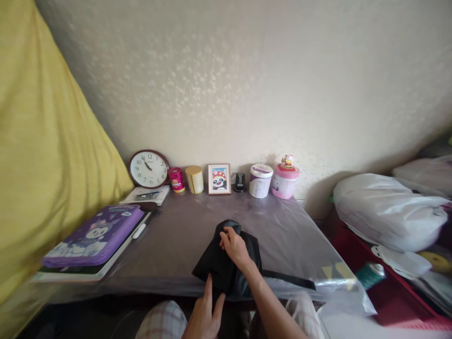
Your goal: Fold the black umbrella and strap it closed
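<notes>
A black fabric piece (219, 263), looking like a folded bag or garment, lies crumpled at the table's front edge. From its right side a narrow black strap (289, 278) stretches across the table. My right hand (233, 246) is on top of the fabric, fingers curled in and closed on its upper part. At the near edge, my left hand (207, 310) has its index finger stretched out against the fabric and the thumb apart from it. The other left fingers are mostly hidden.
Along the wall stand a clock (149, 169), several tins and tubs, a framed panda picture (219, 179) and a small black device (239, 182). A purple case (95, 235) lies on books at left. Right of the table, a red bin (399, 296) holds bags.
</notes>
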The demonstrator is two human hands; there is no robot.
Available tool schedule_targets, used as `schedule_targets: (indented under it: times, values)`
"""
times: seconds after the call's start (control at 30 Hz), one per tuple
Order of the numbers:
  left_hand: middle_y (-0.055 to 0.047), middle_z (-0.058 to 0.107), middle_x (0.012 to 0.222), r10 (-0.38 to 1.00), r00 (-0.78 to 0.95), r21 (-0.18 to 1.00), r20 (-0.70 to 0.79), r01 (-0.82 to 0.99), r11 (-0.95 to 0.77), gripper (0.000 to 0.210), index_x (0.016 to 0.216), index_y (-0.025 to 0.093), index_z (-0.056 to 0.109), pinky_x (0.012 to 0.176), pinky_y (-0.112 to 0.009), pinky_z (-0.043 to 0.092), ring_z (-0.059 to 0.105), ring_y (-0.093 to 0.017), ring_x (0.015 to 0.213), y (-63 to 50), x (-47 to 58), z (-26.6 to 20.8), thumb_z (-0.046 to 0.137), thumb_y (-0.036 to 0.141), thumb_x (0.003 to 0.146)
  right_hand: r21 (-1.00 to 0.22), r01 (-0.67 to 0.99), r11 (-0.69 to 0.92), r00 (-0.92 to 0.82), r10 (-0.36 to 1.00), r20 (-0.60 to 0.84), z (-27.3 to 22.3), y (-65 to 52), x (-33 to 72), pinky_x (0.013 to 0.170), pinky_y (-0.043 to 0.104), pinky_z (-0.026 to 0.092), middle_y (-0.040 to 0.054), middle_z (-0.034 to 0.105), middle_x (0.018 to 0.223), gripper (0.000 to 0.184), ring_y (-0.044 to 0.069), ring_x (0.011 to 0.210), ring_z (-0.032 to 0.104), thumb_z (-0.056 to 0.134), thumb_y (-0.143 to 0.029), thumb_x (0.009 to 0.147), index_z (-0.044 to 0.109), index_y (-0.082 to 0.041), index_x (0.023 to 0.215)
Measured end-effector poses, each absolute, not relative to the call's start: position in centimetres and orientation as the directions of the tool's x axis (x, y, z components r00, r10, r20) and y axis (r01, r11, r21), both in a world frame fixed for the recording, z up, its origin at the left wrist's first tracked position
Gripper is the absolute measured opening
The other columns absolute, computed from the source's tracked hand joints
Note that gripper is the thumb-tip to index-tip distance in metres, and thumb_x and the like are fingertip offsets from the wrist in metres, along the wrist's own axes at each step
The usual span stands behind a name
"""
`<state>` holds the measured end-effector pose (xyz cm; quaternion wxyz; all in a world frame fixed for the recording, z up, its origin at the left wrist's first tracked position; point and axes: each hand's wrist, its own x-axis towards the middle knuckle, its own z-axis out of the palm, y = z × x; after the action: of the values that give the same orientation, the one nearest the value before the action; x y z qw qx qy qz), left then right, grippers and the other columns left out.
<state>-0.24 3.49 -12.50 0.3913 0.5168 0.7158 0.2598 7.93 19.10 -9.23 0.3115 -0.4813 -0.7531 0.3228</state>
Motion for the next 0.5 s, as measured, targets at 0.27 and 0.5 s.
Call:
schedule_targets:
  times: [0.27,0.5]
  values:
    - [0.005,0.05,0.04,0.924,-0.219,0.792,-0.313,0.477,0.381,0.065,0.14,0.006,0.01,0.037,-0.023,0.041,0.052,-0.017,0.032,3.3,-0.1,-12.9,0.03,0.041,0.09,-0.409,0.742,0.531,-0.415,0.843,0.342,-9.6,16.4,6.9,0.077,0.024,0.042,0.0033,0.062,0.092,0.017,0.016,0.088,0.057,0.049,-0.021,0.081,0.061,-0.023,0.093]
    - [-0.009,0.068,0.088,0.911,-0.298,0.851,-0.286,0.358,0.384,0.078,0.138,0.019,-0.02,0.03,-0.021,0.04,0.053,-0.012,0.032,2.6,0.6,-11.1,0.035,0.044,0.088,-0.35,0.752,0.558,-0.438,0.821,0.367,-9.8,16.4,6.7,0.073,0.025,0.043,0.0034,0.06,0.086,0.013,0.016,0.082,0.054,0.049,-0.024,0.083,0.062,-0.022,0.084]
